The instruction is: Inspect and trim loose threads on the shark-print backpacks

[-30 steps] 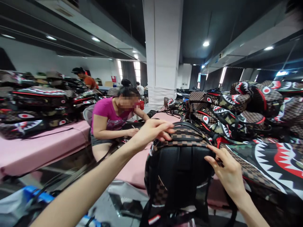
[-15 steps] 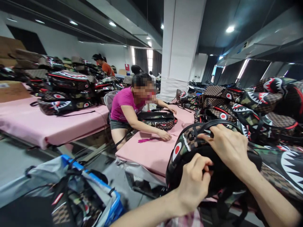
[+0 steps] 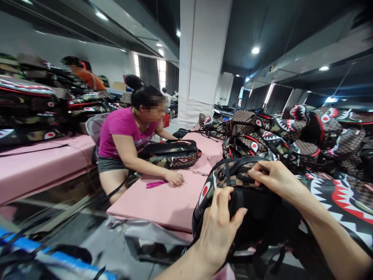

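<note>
In front of me stands a backpack [image 3: 262, 210] with a black back panel, a brown checked top and a red-and-white eye on its camouflage side. My left hand [image 3: 217, 221] rests against its near upper edge, thumb spread away from the fingers. My right hand [image 3: 271, 175] pinches at the checked top, close to the black carry handle [image 3: 241, 165]. Something thin and dark shows at those fingertips, too small to make out.
Across the pink table [image 3: 163, 208] a co-worker in a magenta shirt [image 3: 125, 132] handles another backpack [image 3: 175, 153]. A magenta tool [image 3: 155, 184] lies by that person's hand. Patterned backpacks [image 3: 291, 128] are heaped at right. A blue-rimmed bin [image 3: 55, 258] stands lower left.
My view has swung right and closer to the table. My left hand has opened from a closed pinch onto the backpack's edge. My right hand still pinches near the top handle.
</note>
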The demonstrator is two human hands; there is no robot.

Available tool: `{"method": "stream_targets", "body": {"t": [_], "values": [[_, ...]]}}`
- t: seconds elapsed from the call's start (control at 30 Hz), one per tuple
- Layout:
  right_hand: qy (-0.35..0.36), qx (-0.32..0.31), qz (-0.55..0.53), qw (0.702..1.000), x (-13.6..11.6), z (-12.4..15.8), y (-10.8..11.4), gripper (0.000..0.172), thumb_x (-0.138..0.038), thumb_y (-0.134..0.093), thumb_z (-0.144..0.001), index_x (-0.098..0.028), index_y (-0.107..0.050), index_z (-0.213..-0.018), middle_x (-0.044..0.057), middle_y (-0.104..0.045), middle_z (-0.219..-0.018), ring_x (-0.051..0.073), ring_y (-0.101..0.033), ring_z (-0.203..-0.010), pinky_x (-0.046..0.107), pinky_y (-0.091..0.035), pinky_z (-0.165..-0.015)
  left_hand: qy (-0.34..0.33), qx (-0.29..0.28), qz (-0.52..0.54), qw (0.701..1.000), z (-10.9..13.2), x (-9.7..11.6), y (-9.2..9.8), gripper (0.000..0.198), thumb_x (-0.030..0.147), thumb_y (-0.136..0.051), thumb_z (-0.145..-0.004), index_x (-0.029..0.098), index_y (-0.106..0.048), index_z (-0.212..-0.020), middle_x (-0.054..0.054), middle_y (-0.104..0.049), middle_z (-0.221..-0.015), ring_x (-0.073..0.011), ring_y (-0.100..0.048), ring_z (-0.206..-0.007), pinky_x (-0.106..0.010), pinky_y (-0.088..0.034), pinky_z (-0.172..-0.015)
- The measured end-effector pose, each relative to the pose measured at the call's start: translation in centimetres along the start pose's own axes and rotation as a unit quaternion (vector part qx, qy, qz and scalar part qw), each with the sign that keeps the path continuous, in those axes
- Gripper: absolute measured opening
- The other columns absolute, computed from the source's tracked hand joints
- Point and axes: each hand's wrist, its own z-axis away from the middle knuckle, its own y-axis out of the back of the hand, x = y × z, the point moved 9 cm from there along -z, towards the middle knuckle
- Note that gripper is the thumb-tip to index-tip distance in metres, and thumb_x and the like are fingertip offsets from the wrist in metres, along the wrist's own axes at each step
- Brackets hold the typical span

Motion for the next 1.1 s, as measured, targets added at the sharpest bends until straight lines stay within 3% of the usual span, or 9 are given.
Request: {"method": "stream_targets", "body": {"t": [0.1,0.23,0.4,0.5,0.6,0.73,0.9,1.0,1.1], "values": [[0.049,-0.009,0.003,0.999,-1.6,1.2,-0.6,0.019,-0.029,-0.050,-0.079,-0.018,-0.062,-0.068,0.000,-0.066,-0.064,0.014,-0.059,-0.058,0.022,-0.043,-0.055,-0.049,0.010,-0.039,0.998,0.4,0.9,-0.1,0.043,0.022,-0.055,-0.081,0.018,-0.038,-0.120,-0.011,-0.061,-0.102,-0.0213,-0.065,-0.086,-0.030,-0.057,-0.067],[0.112,0.136,0.105,0.979,-2.4,4.6,0.5,0.027,-0.015,-0.044,-0.079,-0.022,-0.062,-0.097,0.003,-0.070,-0.091,0.017,-0.066,-0.078,0.025,-0.047,-0.066,-0.055,0.000,-0.015,0.998,0.1,0.7,-0.6,0.036,0.022,-0.049,-0.085,0.020,-0.039,-0.120,-0.007,-0.067,-0.100,-0.0181,-0.068,-0.079,-0.026,-0.057,-0.066],[0.033,0.261,0.197,0.944,3.8,9.2,3.4,0.017,-0.020,-0.046,-0.082,-0.023,-0.060,-0.091,-0.001,-0.068,-0.073,0.014,-0.064,-0.059,0.022,-0.043,-0.052,-0.034,-0.018,-0.036,0.999,-0.7,-1.0,0.4,0.026,0.026,-0.048,-0.088,0.022,-0.045,-0.113,-0.003,-0.069,-0.098,-0.0152,-0.068,-0.077,-0.023,-0.054,-0.065],[-0.006,0.294,0.192,0.936,6.9,10.8,4.4,0.012,-0.026,-0.048,-0.085,-0.023,-0.059,-0.086,-0.002,-0.068,-0.073,0.014,-0.064,-0.061,0.022,-0.043,-0.054,-0.109,-0.007,-0.105,0.988,-0.9,0.5,1.7,0.027,0.029,-0.049,-0.087,0.021,-0.050,-0.113,-0.003,-0.069,-0.092,-0.0145,-0.065,-0.072,-0.023,-0.050,-0.063],[-0.006,0.307,0.157,0.939,7.6,11.2,4.2,0.012,-0.028,-0.050,-0.086,-0.021,-0.060,-0.081,-0.001,-0.068,-0.075,0.013,-0.064,-0.065,0.022,-0.044,-0.058,-0.203,0.053,-0.209,0.955,-0.9,4.4,2.0,0.027,0.029,-0.053,-0.085,0.021,-0.057,-0.110,-0.005,-0.067,-0.090,-0.0190,-0.061,-0.080,-0.031,-0.043,-0.072],[0.026,0.309,0.121,0.943,6.7,11.6,3.7,0.014,-0.025,-0.051,-0.086,-0.021,-0.060,-0.076,0.000,-0.067,-0.072,0.012,-0.063,-0.063,0.021,-0.044,-0.058,-0.290,0.005,-0.201,0.936,-0.4,8.8,-2.0,0.031,0.035,-0.050,-0.086,0.019,-0.060,-0.110,-0.007,-0.065,-0.100,-0.0225,-0.055,-0.093,-0.036,-0.036,-0.081],[0.059,0.311,0.114,0.942,6.4,13.6,3.6,0.015,-0.019,-0.046,-0.087,-0.020,-0.061,-0.085,0.002,-0.068,-0.074,0.012,-0.064,-0.062,0.020,-0.045,-0.059,-0.312,-0.001,-0.212,0.926,0.3,9.7,-4.7,0.030,0.034,-0.049,-0.086,0.018,-0.062,-0.107,-0.006,-0.065,-0.097,-0.0216,-0.053,-0.088,-0.036,-0.035,-0.078],[0.010,0.305,0.187,0.934,6.6,13.0,3.4,0.019,-0.015,-0.042,-0.084,-0.020,-0.058,-0.075,0.001,-0.065,-0.063,0.013,-0.062,-0.054,0.021,-0.040,-0.052,-0.334,-0.007,-0.203,0.920,0.7,10.2,-4.8,0.028,0.032,-0.049,-0.085,0.015,-0.063,-0.101,-0.008,-0.066,-0.091,-0.0214,-0.054,-0.085,-0.036,-0.036,-0.078],[-0.058,0.229,0.271,0.933,7.3,11.0,2.7,0.011,-0.014,-0.048,-0.077,-0.020,-0.058,-0.077,0.001,-0.063,-0.054,0.017,-0.061,-0.047,0.023,-0.033,-0.044,-0.355,-0.019,-0.181,0.917,0.9,10.7,-4.5,0.028,0.032,-0.048,-0.085,0.011,-0.064,-0.097,-0.010,-0.065,-0.088,-0.0213,-0.056,-0.085,-0.035,-0.040,-0.081]]}}
